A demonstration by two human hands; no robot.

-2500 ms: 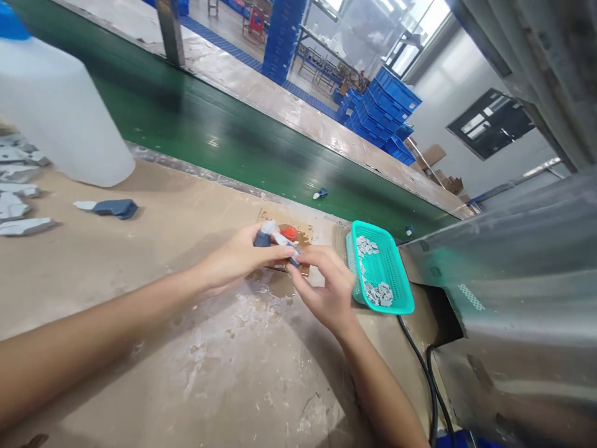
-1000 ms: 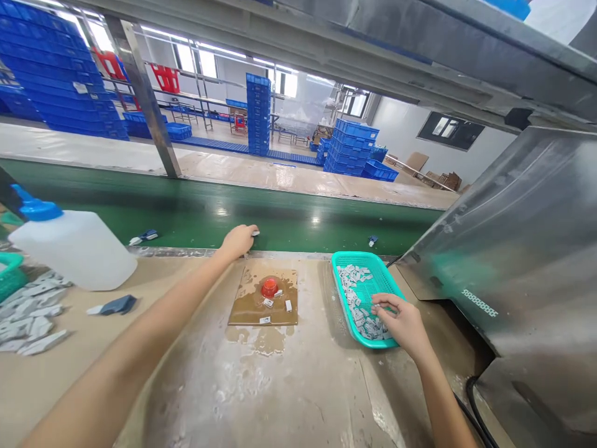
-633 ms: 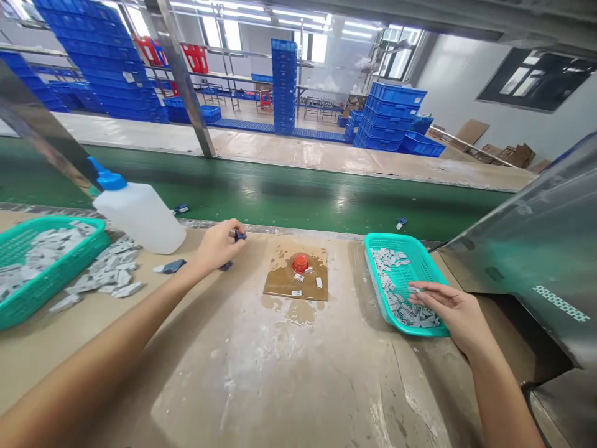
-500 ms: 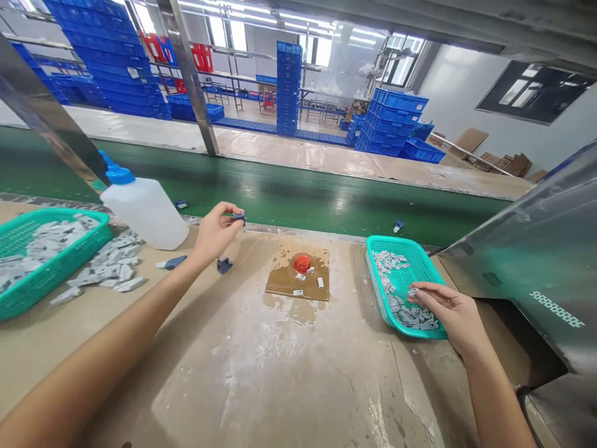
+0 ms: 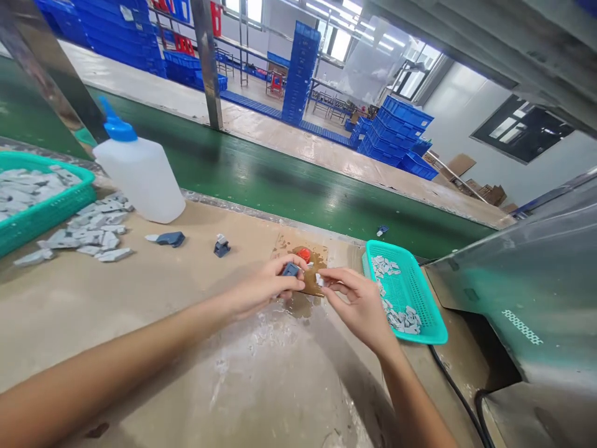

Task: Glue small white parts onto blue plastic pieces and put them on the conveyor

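Note:
Between the thumb and fingers of my left hand [image 5: 268,285] is a dark blue-grey plastic part [image 5: 290,269]. My right hand [image 5: 357,302] pinches a small light-grey plastic piece [image 5: 319,280] just to the right of it, with a gap between the two. Both hands are over a wet brown square board [image 5: 314,287], where a red round cap [image 5: 305,254] sits partly behind my left fingers. To the right of my right hand stands a turquoise basket [image 5: 438,336] with small grey pieces [image 5: 403,319] in it.
A white squeeze bottle [image 5: 142,177] with a blue nozzle stands at the left, beside a pile of grey parts [image 5: 96,230] and another turquoise basket [image 5: 51,214]. Two dark parts lie on the bench, one a dark clip [image 5: 221,246]. Behind runs a green conveyor belt [image 5: 261,186].
My left hand has brought the dark part in from the back left to the board. My right hand has left the basket with a small grey piece and moved left beside it.

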